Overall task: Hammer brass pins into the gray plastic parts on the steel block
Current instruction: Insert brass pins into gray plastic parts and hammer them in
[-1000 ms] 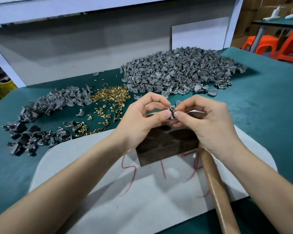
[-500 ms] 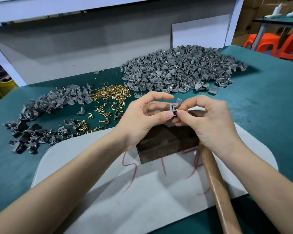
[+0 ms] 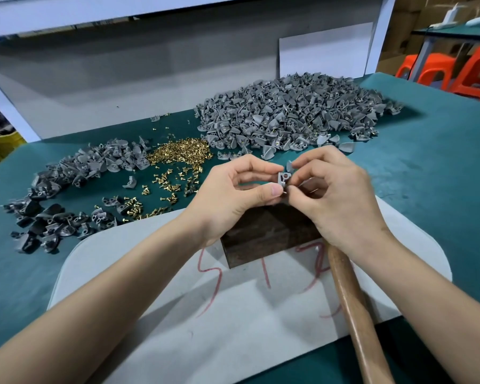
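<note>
Gray plastic part (image 3: 284, 178) held in the air between both hands, above the far edge of the steel block (image 3: 261, 236) and not touching it; long axis close to upright, top leaning slightly to the right; flat face with the round hole turned toward the camera; curved fin at the top, pointing up and away.

Versus 1.0 s ago: part sits a little higher above the block; the holed face is now plainly readable, where before it was mostly hidden edge-on between the fingertips; both hands have risen with it; hammer handle (image 3: 352, 309) unchanged, lying on the white sheet (image 3: 164, 314) beneath the right wrist.

Left hand (image 3: 233, 195): thumb and forefinger curled in, pinching the part's left edge, thumb low and forefinger high; remaining fingers loosely bent behind. Right hand (image 3: 341, 200): fingers curled, forefinger tip on the fin at the top, thumb and another fingertip closed at the part's lower right corner; so the part is bracketed on both sides, its face bare between the two sets of fingertips. A thin stub (image 3: 285, 192) shows at the lower edge, just beside the left thumbnail; too small to say what it is.

Table: loose brass pins (image 3: 178, 153) left of the hands; large heap of gray parts (image 3: 288, 112) beyond; smaller heap (image 3: 94, 164) and a darker heap (image 3: 45, 220) at far left; all on green cloth (image 3: 427, 176).
</note>
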`<action>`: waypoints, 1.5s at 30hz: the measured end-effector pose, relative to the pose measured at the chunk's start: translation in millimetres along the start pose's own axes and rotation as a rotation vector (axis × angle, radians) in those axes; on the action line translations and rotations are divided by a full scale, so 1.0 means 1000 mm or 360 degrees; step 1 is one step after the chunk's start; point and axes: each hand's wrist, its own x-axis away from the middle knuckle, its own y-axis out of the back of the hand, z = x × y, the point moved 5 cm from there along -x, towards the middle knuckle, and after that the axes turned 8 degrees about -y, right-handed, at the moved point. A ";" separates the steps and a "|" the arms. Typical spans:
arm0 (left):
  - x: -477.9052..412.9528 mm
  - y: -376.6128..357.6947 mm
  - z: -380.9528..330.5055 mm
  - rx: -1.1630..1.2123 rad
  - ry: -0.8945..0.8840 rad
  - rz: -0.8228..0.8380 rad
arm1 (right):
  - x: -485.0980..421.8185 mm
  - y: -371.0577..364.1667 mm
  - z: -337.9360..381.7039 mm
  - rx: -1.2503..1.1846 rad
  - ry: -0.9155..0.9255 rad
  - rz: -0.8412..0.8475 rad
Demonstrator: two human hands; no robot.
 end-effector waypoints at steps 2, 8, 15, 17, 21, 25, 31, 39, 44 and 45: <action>0.000 0.001 0.000 -0.0012 -0.0009 -0.0005 | 0.000 -0.001 -0.001 -0.0015 -0.0009 0.0033; -0.001 0.003 0.001 -0.0051 -0.0025 0.0005 | -0.002 0.001 -0.002 -0.0142 -0.0058 0.0026; 0.000 0.001 0.001 -0.0011 -0.0030 0.0029 | -0.002 0.000 -0.003 -0.0081 -0.0030 0.0059; 0.000 0.001 0.000 -0.0003 -0.0032 0.0034 | -0.002 0.001 -0.003 -0.0084 -0.0018 0.0058; 0.000 0.002 0.000 -0.0038 -0.0040 0.0033 | -0.002 0.000 -0.002 -0.0092 -0.0002 0.0044; -0.001 0.002 -0.001 -0.0091 -0.0049 0.0047 | -0.001 0.000 -0.001 -0.0062 0.0013 0.0028; -0.001 0.002 0.000 -0.0101 -0.0047 0.0048 | 0.000 0.001 0.001 -0.0031 0.0006 0.0035; 0.001 -0.001 -0.002 -0.0011 -0.0051 0.0014 | -0.001 -0.002 0.000 -0.0171 -0.0003 0.0129; 0.002 -0.001 -0.002 -0.0037 -0.0026 -0.0049 | 0.000 -0.004 -0.002 -0.0319 -0.0022 0.0158; 0.002 -0.001 -0.002 -0.0037 -0.0028 -0.0054 | 0.000 -0.004 -0.003 -0.0329 -0.0023 0.0160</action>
